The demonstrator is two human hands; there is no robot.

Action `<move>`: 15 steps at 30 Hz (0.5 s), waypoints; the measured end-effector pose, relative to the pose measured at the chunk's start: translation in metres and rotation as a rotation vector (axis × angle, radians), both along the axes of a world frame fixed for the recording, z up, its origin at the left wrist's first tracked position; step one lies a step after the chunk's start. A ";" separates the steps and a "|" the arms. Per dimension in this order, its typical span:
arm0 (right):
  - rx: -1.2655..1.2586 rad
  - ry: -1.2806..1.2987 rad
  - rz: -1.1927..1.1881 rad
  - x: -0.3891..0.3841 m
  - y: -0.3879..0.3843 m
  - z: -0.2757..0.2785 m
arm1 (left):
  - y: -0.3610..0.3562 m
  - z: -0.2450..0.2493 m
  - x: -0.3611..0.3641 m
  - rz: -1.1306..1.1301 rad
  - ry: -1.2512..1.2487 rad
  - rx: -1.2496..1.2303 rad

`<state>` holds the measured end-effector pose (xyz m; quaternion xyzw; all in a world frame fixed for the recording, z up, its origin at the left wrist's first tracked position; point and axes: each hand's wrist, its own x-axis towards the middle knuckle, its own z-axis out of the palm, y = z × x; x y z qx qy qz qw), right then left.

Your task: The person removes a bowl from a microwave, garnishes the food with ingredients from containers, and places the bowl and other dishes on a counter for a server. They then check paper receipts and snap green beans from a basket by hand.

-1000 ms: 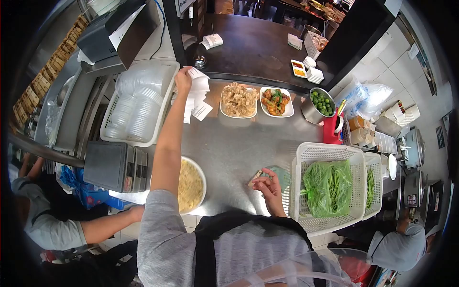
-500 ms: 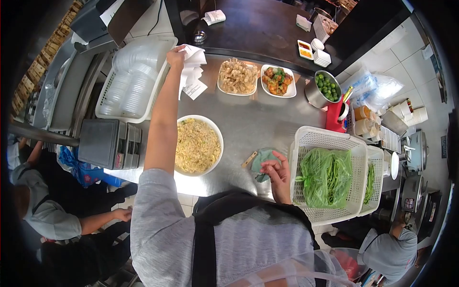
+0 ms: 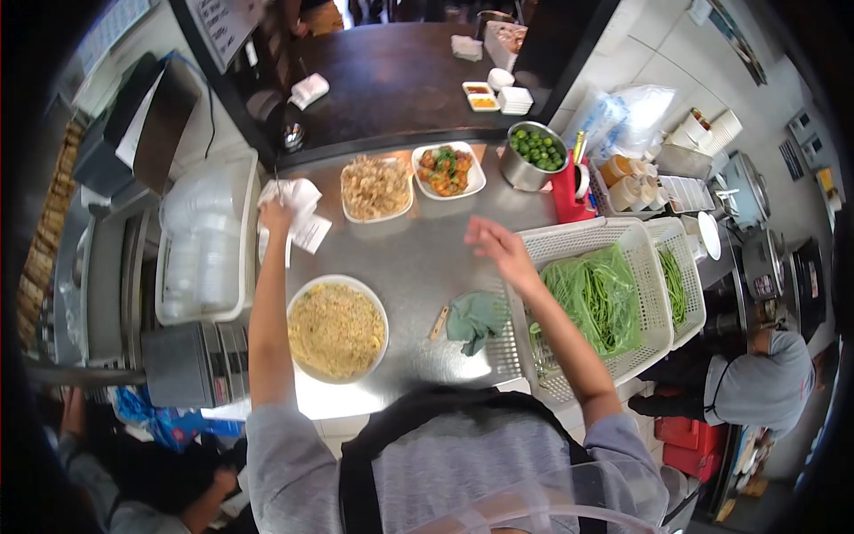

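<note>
My left hand (image 3: 276, 216) is closed on the white paper slips (image 3: 301, 203) at the back left of the steel counter. My right hand (image 3: 498, 246) hovers over the counter with its fingers apart, holding nothing, near the white basket of greens. A large white bowl of fried rice (image 3: 338, 328) sits below my left hand. Behind it are a plate of fried pieces (image 3: 376, 188) and a plate of red-brown food with green herbs (image 3: 448, 172). A green cloth (image 3: 478, 319) lies beside a small wooden-handled tool (image 3: 439, 322).
A basket of plastic containers (image 3: 203, 240) stands left. On the right are a pot of green limes (image 3: 534, 157), a red holder (image 3: 571, 193), a white basket (image 3: 654, 307) with bagged greens (image 3: 594, 298), and sauce bottles (image 3: 628, 187). Co-workers (image 3: 763, 383) stand at both lower sides.
The view has shifted. My right hand has moved forward from beside the green cloth, out over the counter, and its fingers have spread. My left hand is still at the paper slips.
</note>
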<state>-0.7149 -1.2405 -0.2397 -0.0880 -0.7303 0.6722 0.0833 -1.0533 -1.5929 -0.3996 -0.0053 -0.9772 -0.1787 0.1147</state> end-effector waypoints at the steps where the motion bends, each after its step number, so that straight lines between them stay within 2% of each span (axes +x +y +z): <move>1: 0.097 0.002 -0.034 -0.024 0.018 -0.009 | 0.002 -0.003 0.003 -0.042 -0.011 -0.188; 2: 0.199 0.011 -0.079 -0.049 0.039 -0.022 | 0.011 0.000 0.024 -0.027 0.049 -0.231; 3: 0.486 0.012 -0.113 -0.074 0.063 -0.042 | 0.027 0.022 0.058 -0.072 0.163 -0.168; 4: 0.772 -0.002 -0.155 -0.098 0.085 -0.062 | 0.038 0.042 0.085 -0.259 0.264 -0.022; 5: 0.912 -0.084 -0.164 -0.116 0.098 -0.078 | 0.045 0.032 0.088 -0.362 0.309 0.035; 6: 1.046 -0.176 -0.165 -0.131 0.106 -0.086 | 0.049 0.027 0.097 -0.493 0.160 0.178; 7: 0.750 -0.292 -0.199 -0.141 0.107 -0.084 | 0.057 0.023 0.101 -0.467 -0.085 0.244; 8: 0.448 -0.398 -0.217 -0.147 0.104 -0.085 | 0.061 0.025 0.100 -0.394 -0.619 0.666; 9: 0.141 -0.497 -0.222 -0.154 0.104 -0.086 | 0.067 0.012 0.105 -0.332 -0.655 1.067; 11: 0.580 -0.314 -0.277 -0.184 0.129 -0.125 | 0.078 0.037 0.112 -0.329 -0.915 1.303; 12: 0.797 -0.221 -0.302 -0.189 0.130 -0.123 | 0.078 0.037 0.107 -0.343 -0.862 1.213; 14: 0.657 -0.149 -0.363 -0.202 0.137 -0.120 | 0.076 0.036 0.096 -0.362 -0.763 1.037; 15: 0.586 -0.117 -0.389 -0.207 0.139 -0.114 | 0.073 0.038 0.086 -0.480 -0.595 0.666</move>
